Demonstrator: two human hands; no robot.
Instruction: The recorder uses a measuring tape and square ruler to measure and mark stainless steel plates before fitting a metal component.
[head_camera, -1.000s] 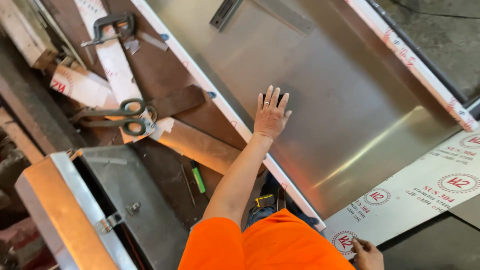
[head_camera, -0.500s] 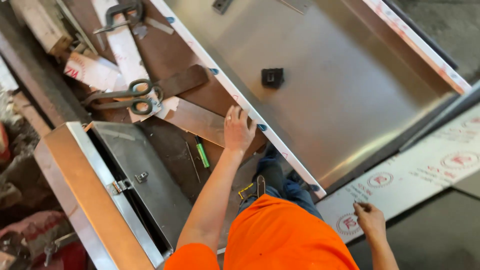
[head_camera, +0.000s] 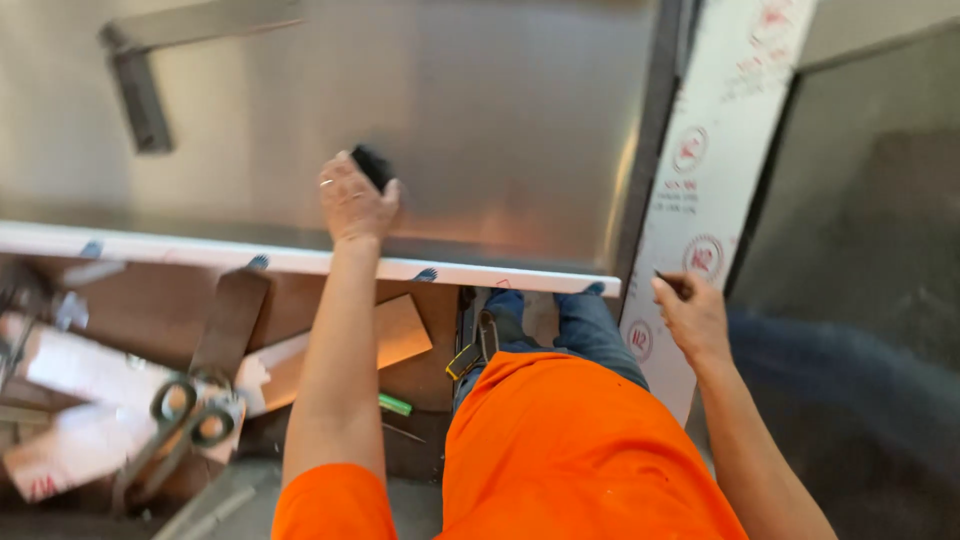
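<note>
Reaching forward from the white edge, left hand (head_camera: 354, 203) now clasps a black block (head_camera: 372, 165) on the steel sheet (head_camera: 520, 120); right hand (head_camera: 692, 315) pinches a dark marker (head_camera: 672, 284) beside the sheet's right edge.

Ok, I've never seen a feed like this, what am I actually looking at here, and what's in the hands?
There is no machine here: a person in an orange shirt works with bare hands, and the single picture comes from a camera worn on their head, looking down. The left hand reaches over a large shiny metal sheet and closes on a small black block. The right hand holds a thin dark thing, too small to name, beside a white film-covered strip with red round marks. Lower left, on a cluttered brown surface, lie scissors, cardboard pieces and a green pen-like thing.
</note>
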